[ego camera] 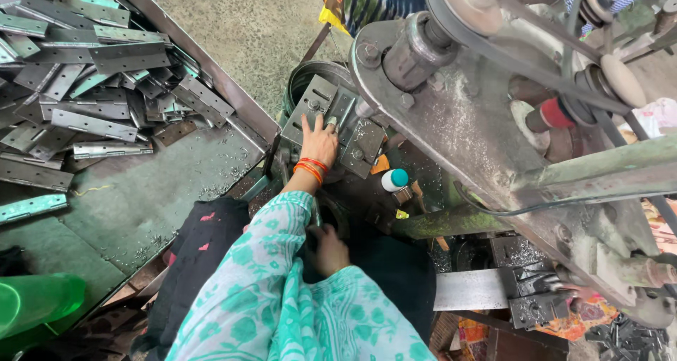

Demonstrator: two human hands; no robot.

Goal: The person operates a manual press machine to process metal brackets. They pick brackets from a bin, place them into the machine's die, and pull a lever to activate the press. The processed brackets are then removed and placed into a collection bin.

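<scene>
A worker's left hand point(319, 141), fingers spread and flat, presses a folded steel hinge point(341, 109) onto the tilted grey fixture plate point(309, 103) at the front of a belt-driven press point(458, 107); orange and red bangles point(310, 169) ring the wrist above a turquoise floral sleeve point(271, 262). The right hand point(330, 249) lies low in the lap against dark cloth, fingers loosely curled, and whether it holds anything cannot be told.

The hinge sits between the fingertips and a second bolted plate point(363, 146), just beside the machine's heavy curved frame. It looks like stiff, thin sheet metal: light to lift, unbending, probably slick with sharp stamped edges, and best taken by its long flat leaves, not the knuckle or cut ends.

Just right of the wrist stands a small white bottle with a teal cap point(394, 180), beside scraps of orange and yellow. To the left, a green metal surface point(141, 192) dusted with filings carries a loose heap of finished grey hinges point(92, 86) spread across its far left corner, some lying open and some folded. A translucent green plastic bottle point(35, 301) lies at the near left edge. At the lower right, a bright steel strip point(469, 289) runs into dark tooling. No legible label or sign shows at this distance.
</scene>
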